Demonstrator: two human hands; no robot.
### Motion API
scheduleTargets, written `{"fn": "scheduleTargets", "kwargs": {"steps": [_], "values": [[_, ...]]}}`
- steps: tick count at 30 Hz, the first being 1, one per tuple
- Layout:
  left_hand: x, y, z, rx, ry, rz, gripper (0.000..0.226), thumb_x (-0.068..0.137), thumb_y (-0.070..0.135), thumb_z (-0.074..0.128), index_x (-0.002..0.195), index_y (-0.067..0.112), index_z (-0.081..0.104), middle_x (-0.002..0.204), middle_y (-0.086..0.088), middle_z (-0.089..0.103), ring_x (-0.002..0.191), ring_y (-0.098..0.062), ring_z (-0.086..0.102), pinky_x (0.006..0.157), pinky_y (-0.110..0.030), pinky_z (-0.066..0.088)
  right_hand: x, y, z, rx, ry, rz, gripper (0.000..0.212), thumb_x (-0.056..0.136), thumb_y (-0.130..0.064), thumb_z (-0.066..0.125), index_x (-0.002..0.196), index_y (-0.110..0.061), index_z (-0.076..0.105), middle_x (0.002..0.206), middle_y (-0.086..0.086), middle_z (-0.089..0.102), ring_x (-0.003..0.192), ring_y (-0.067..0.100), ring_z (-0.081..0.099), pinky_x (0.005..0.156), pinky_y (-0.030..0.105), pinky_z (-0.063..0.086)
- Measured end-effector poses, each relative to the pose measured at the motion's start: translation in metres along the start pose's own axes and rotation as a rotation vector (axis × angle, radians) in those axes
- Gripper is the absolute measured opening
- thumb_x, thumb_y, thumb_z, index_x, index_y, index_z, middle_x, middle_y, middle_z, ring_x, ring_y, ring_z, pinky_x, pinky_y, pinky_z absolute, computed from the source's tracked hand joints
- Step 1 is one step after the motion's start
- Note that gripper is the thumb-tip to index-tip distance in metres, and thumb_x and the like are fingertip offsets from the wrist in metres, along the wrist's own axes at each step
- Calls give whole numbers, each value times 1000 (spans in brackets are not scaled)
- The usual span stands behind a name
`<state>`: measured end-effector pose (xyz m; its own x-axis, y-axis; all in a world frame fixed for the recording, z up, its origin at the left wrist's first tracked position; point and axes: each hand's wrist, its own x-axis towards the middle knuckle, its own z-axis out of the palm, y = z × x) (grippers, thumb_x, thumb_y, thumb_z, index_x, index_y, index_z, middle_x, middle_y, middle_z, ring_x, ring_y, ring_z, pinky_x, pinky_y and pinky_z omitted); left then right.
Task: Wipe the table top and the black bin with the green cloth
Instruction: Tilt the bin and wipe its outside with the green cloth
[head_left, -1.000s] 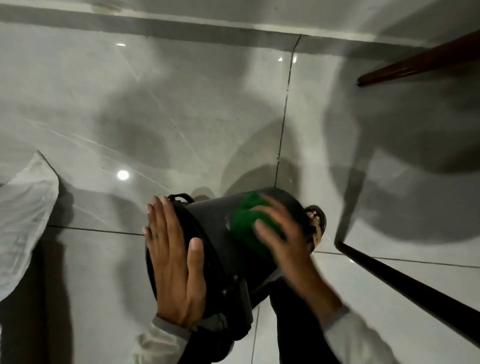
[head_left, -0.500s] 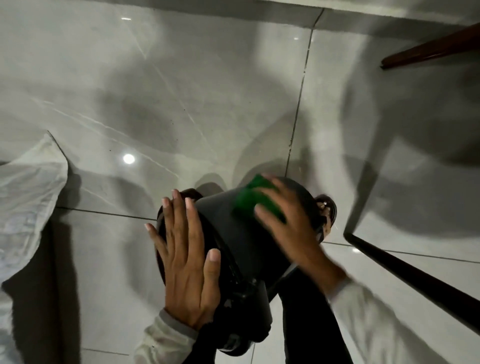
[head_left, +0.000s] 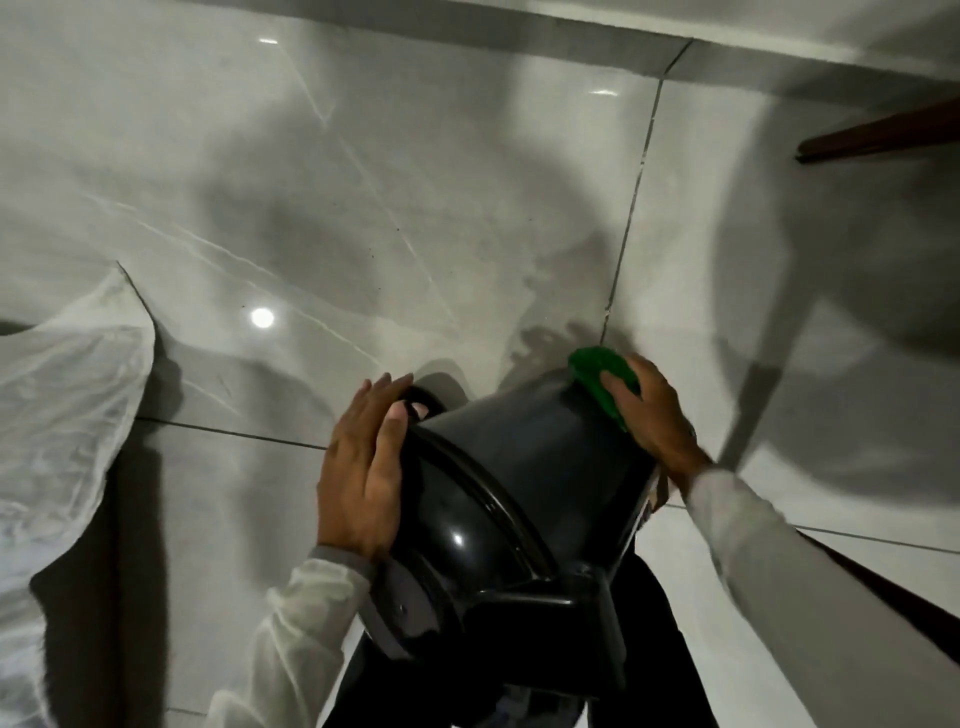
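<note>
Probably light, slick plastic, the bin (head_left: 524, 467) is steadied by the flat left hand (head_left: 363, 467) — right hand (head_left: 654, 415) fingers press the soft cloth (head_left: 597, 374) against its far end

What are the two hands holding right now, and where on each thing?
The right hand presses the green cloth against the black bin near its far end. The left hand lies flat on the bin's side, steadying it.

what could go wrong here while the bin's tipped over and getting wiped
The black bin is tilted, steadied only by the flat left hand; a hard push could make it slip. The green cloth sits at the bin's far edge under the right hand and might slide off onto the tiled floor.
</note>
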<state>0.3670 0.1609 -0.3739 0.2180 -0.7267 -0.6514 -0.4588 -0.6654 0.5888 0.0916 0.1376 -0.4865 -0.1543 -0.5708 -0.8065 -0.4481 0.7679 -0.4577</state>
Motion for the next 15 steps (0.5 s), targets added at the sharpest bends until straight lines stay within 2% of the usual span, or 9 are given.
{"fn": "scheduleTargets", "kwargs": {"steps": [2, 3, 5, 6, 7, 8, 10, 13, 15], "values": [[-1, -1, 2, 31, 2, 41, 61, 96, 56, 32, 140, 27, 62, 157, 9, 50, 155, -4, 31, 133, -41, 23, 16, -25, 10, -25, -151, 26, 36, 100, -18, 65, 135, -8, 65, 141, 16, 65, 133, 34, 59, 106, 23, 43], [-1, 0, 3, 52, 1, 68, 59, 97, 54, 31, 138, 27, 64, 154, 13, 51, 154, -4, 33, 132, -39, 24, 11, -42, 19, -43, -226, -27, 35, 99, -17, 67, 133, -8, 67, 142, 14, 64, 135, 30, 58, 108, 18, 41], [-2, 4, 4, 58, 9, 120, 51, 101, 45, 34, 129, 24, 70, 144, 13, 59, 147, -12, 48, 127, -40, 34, -21, -73, 32, -30, -358, -196, 39, 94, -25, 70, 132, -18, 70, 147, -3, 62, 136, 7, 54, 100, -5, 30], [-4, 5, 4, 55, 20, 150, 48, 101, 43, 35, 122, 22, 73, 136, 8, 67, 137, -17, 58, 120, -43, 42, -43, -83, 32, 31, -412, -267, 41, 90, -31, 69, 130, -27, 71, 148, -13, 61, 133, -4, 53, 104, -5, 27], [-7, 6, 5, 64, 36, 185, 46, 102, 41, 35, 115, 20, 74, 126, 4, 73, 123, -21, 65, 111, -47, 49, -64, -88, 29, 111, -454, -316, 40, 86, -33, 69, 126, -34, 72, 146, -19, 61, 133, -8, 53, 112, 3, 29], [-11, 9, 6, 81, 56, 217, 43, 102, 40, 36, 111, 19, 72, 116, 2, 74, 113, -22, 66, 101, -49, 52, -82, -88, 22, 184, -481, -338, 38, 84, -31, 68, 121, -36, 74, 145, -19, 63, 136, -3, 54, 118, 16, 34], [-21, 14, 11, 69, 71, 265, 34, 102, 40, 39, 113, 21, 64, 110, 4, 71, 104, -20, 67, 89, -47, 55, -97, -79, 6, 275, -475, -371, 36, 84, -21, 65, 119, -25, 77, 143, -10, 66, 139, 10, 58, 119, 31, 44], [-30, 22, 16, 28, 83, 338, 26, 101, 41, 42, 119, 26, 52, 109, 6, 67, 100, -16, 70, 83, -42, 59, -73, -54, -5, 132, -289, -363, 40, 89, -11, 64, 128, -12, 73, 140, -1, 70, 135, 15, 62, 119, 35, 45], [-34, 23, 18, -2, 76, 369, 22, 100, 39, 43, 119, 29, 49, 105, 3, 67, 98, -19, 70, 84, -46, 59, -39, -42, -2, -55, -177, -270, 36, 97, -10, 66, 133, -10, 68, 141, 6, 68, 135, 23, 62, 120, 33, 43]]}}
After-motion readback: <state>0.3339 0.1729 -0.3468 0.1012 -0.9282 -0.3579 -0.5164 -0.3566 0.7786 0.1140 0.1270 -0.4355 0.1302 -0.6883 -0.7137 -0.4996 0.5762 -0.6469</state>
